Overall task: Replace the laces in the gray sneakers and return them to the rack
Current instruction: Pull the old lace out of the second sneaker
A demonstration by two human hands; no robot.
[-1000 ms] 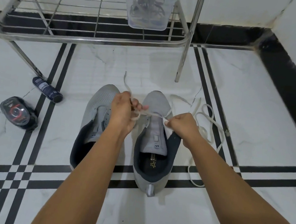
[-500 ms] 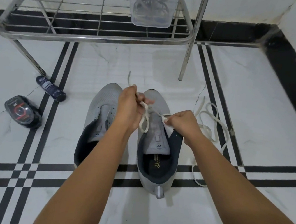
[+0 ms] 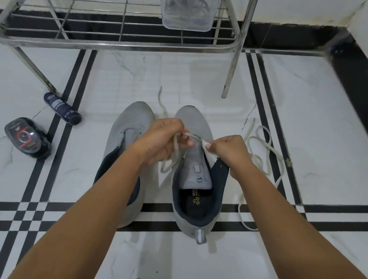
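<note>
The two hands have drawn closer together over the right sneaker (image 3: 192, 220), and the white lace (image 3: 173, 155), a second ago stretched flat between them, now sags in a loop below the left hand (image 3: 160, 143). The left hand's fingers (image 3: 173, 125) are curled round the lace. The right hand (image 3: 231, 152) pinches the lace at the sneaker's upper eyelets.

Both sneakers stand side by side on the tiled floor (image 3: 319, 133) before the steel rack (image 3: 120, 44), toes towards it. They are gray mesh with dark navy lining. The right one has a gray tongue with a small logo and a heel tab. The left sneaker (image 3: 134, 121) shows no lace. One lace end trails between the toes, and more white lace lies looped on the floor just right of the pair.
</note>
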